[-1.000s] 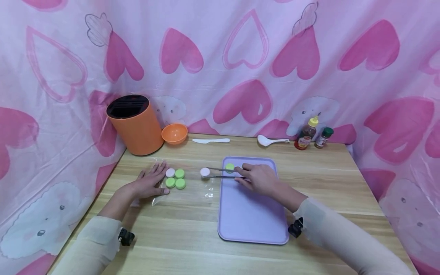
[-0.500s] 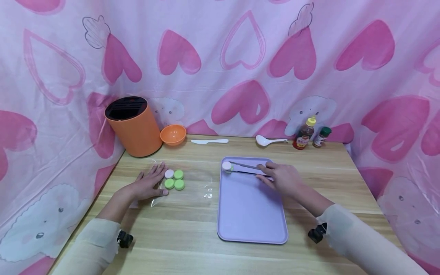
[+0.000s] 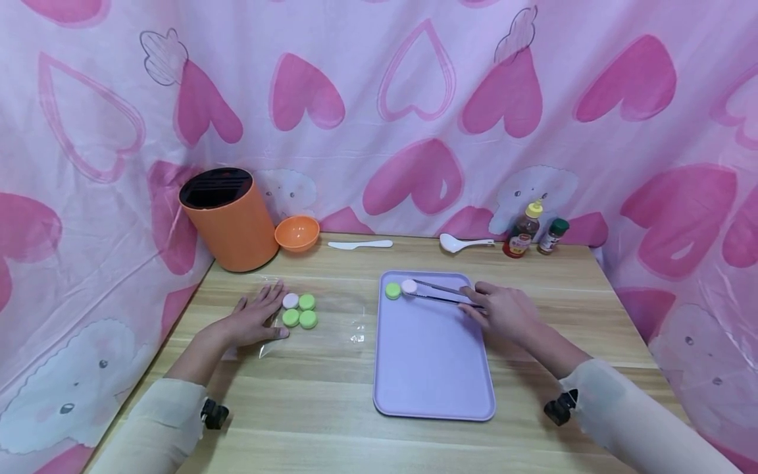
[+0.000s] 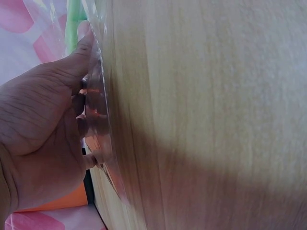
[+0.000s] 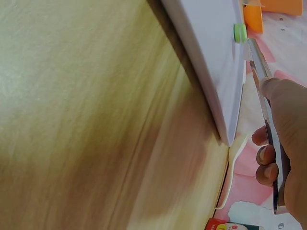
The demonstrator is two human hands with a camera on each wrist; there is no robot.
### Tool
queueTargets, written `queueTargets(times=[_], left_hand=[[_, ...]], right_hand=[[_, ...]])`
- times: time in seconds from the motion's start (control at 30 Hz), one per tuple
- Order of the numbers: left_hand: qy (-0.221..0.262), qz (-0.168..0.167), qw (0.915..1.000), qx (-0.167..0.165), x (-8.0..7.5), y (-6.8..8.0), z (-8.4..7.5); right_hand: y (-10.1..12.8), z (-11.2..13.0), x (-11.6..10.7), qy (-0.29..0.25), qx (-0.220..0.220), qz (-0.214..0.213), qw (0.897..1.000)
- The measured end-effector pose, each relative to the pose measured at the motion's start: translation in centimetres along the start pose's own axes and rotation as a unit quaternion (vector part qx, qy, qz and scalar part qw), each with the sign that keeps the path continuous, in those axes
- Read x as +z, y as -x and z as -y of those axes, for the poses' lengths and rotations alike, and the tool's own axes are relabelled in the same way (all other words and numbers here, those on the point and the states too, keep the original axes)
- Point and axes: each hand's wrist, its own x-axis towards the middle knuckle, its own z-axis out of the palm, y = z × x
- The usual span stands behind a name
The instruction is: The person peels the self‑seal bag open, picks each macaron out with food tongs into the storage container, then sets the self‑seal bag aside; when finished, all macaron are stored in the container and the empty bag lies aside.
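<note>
My right hand grips metal tongs, their tips around a pale pink macaron over the top of the lilac tray. Beside it on the tray, to the left, lies a green macaron. My left hand rests with spread fingers on the left end of a clear plastic sheet. Just right of those fingers, on the plastic, sit one pale macaron and several green macarons. The left wrist view shows the plastic's edge along the fingers.
An orange knife block and an orange bowl stand at the back left. Along the back edge lie a white knife and a white spoon. A yellow-capped sauce bottle and a green-capped shaker stand back right.
My right hand has moved right with the tongs, carrying the pale macaron from over the plastic sheet to the tray, right of the green one. My left hand has stayed in place.
</note>
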Motion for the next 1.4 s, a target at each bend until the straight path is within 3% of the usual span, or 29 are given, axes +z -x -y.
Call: queueTargets(times=[0.27,1.17,1.4], left_hand=[[-0.002,0.0,1.0,-0.002,0.0,0.0,0.1],[-0.001,-0.002,1.0,0.008,0.0,0.1,0.0],[-0.005,-0.004,1.0,0.006,0.0,0.1,-0.1]], right_hand=[[0.3,0.1,0.5,0.003,0.004,0.019,1.0],[0.2,0.1,0.5,0.002,0.001,-0.006,1.0],[-0.8,1.8,-0.1,0.026,-0.041,-0.022,0.999]])
